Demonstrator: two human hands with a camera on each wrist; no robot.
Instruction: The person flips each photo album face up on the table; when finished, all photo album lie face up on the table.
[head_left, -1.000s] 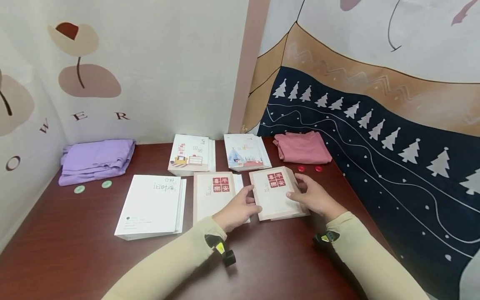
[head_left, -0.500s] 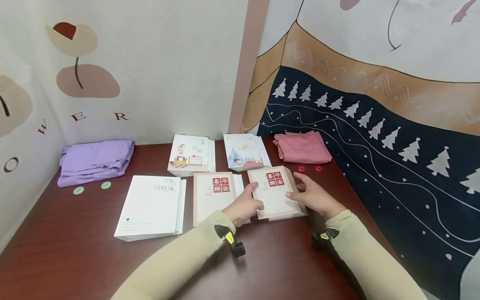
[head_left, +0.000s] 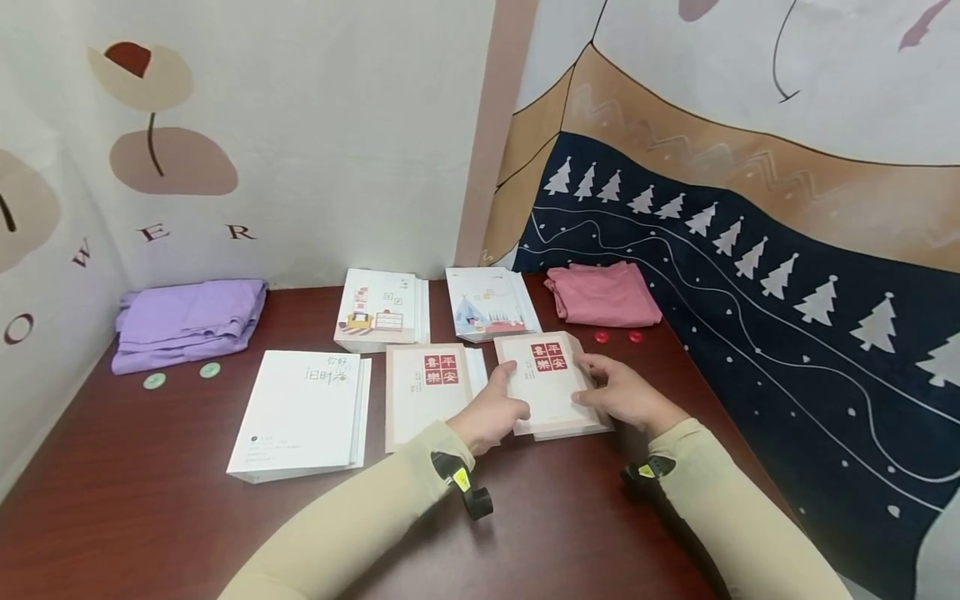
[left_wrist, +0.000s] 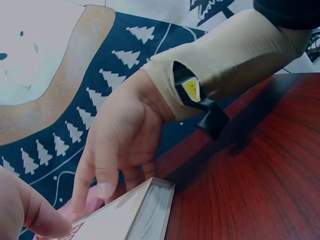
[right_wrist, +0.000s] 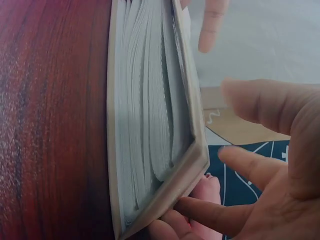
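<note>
A thick cream photo album [head_left: 549, 392] with red square lettering lies at the right end of the front row. At its left edge, my left hand [head_left: 491, 408] touches it with thumb and forefinger extended. My right hand [head_left: 626, 392] is at the opposite edge. In the right wrist view, lower fingers [right_wrist: 212, 212] of the right hand rest against the spine, while its thumb stands off the cover. Loose pages show inside the album [right_wrist: 150, 100]. A matching album [head_left: 427, 400] lies just left, partly covered by my left hand.
A white album [head_left: 296, 412] lies front left. Two illustrated albums [head_left: 382, 308], [head_left: 491, 304] form the back row. A folded purple cloth [head_left: 191, 321] with two green buttons [head_left: 209, 371] is far left. A folded pink cloth [head_left: 603, 296] and two red buttons [head_left: 602, 337] are back right.
My left hand has moved right, up to the album's left edge. The album has shifted slightly left. My right fingers have come in closer along its right edge.
</note>
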